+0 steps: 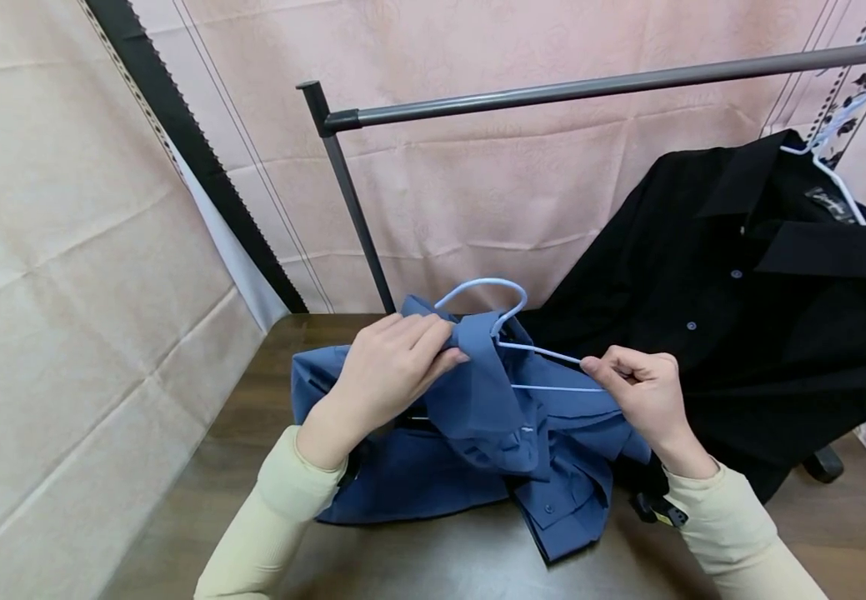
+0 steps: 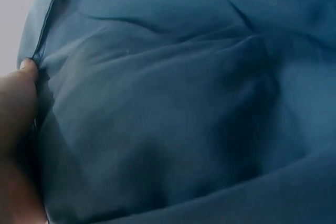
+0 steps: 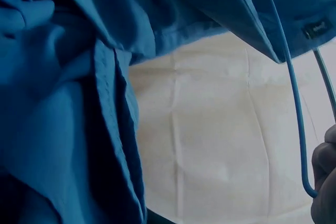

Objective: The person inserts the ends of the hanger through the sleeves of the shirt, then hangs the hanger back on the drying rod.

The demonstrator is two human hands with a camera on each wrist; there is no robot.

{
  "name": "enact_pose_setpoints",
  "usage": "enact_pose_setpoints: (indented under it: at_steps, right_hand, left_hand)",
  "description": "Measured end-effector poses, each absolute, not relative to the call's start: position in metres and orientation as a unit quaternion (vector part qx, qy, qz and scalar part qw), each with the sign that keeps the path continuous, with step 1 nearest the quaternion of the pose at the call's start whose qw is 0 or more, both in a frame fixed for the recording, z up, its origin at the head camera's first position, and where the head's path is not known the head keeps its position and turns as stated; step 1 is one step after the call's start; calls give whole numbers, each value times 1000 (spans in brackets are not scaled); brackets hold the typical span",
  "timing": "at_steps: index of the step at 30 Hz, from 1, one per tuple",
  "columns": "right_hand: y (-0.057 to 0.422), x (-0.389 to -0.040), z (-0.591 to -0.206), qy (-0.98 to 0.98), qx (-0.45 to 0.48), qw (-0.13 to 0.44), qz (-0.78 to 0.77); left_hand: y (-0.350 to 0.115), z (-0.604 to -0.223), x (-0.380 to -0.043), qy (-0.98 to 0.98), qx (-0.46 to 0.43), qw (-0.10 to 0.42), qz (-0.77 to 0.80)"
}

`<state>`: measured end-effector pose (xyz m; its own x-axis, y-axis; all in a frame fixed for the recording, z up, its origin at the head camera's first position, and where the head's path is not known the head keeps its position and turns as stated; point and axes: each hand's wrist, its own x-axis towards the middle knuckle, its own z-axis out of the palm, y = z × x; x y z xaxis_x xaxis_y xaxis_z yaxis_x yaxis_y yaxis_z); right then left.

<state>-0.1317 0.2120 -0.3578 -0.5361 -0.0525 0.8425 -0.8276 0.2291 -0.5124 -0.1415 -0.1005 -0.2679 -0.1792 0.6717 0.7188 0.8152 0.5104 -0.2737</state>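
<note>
A blue shirt (image 1: 478, 400) with a collar is bunched above the wooden table, a light blue wire hanger (image 1: 545, 353) partly inside it. The hanger's hook stands up out of the collar. My left hand (image 1: 395, 358) grips the shirt at the collar, left of the hook; in the left wrist view its thumb (image 2: 27, 71) presses on the cloth's edge. With curled fingers my right hand (image 1: 643, 392) pinches the right end of the hanger, which is outside the shirt. The hanger's left part is hidden under the cloth.
A dark metal clothes rack (image 1: 553, 92) stands behind, its bar running across the top. From it a black shirt (image 1: 703, 275) hangs on another light blue hanger (image 1: 848, 104) at the right. Pale curtains (image 1: 87, 250) enclose the wooden table (image 1: 200, 508).
</note>
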Motion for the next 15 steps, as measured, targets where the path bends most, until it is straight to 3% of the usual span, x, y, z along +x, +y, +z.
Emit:
enact_pose_setpoints:
  at_steps: [5, 12, 15]
  right_hand:
    - [203, -131, -367, -695, 304, 338, 558]
    - [185, -130, -384, -646, 267, 315, 642]
    - [176, -131, -387, -613, 257, 299, 684]
  left_hand:
    - [-95, -264, -138, -754, -478, 447, -65]
    - [-82, -256, -122, -728, -393, 561, 32]
    - [-82, -254, -114, -708, -367, 603, 5]
